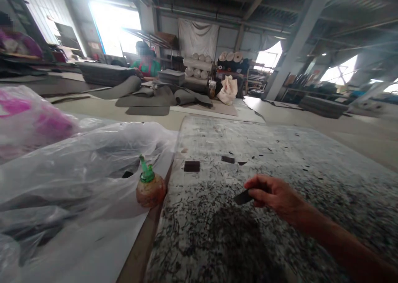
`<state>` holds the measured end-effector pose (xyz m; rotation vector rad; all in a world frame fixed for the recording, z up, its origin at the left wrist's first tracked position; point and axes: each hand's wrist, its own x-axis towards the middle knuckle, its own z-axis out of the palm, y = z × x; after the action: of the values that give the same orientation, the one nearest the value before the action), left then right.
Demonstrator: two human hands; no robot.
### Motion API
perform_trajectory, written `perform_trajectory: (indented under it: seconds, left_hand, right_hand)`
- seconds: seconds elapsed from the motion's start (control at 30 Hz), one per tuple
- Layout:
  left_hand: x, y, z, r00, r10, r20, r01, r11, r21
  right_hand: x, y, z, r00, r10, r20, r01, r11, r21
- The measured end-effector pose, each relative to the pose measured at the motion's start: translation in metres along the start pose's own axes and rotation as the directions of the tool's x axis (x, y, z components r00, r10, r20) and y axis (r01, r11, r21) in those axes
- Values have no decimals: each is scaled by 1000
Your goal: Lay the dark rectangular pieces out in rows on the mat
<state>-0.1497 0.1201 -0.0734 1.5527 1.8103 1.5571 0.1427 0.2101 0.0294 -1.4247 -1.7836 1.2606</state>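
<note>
Right hand [273, 196] closed, pinching a dark offcut [242, 197] above the speckled bench [236, 137]; many dark scraps [191, 166] lie strewn across it; left hand out of view.

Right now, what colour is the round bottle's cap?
The cap is green, seen best in the head view.

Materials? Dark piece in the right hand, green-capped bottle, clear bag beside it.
The dark piece in the right hand looks like matte rubber or foam sheet: dull, flat; can't confirm. The green-capped bottle seems translucent plastic, glossy, smeared inside. The clear bag looks like thin polyethylene: creased, shiny film.
</note>
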Motion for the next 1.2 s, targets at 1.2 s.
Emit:
perform_trajectory:
  seconds: [1.2]
  left_hand:
    - [104,-147,52,846,519,125,-533,818,217]
  right_hand:
    - [122,-31,77,860,-420,290,507,640,-577]
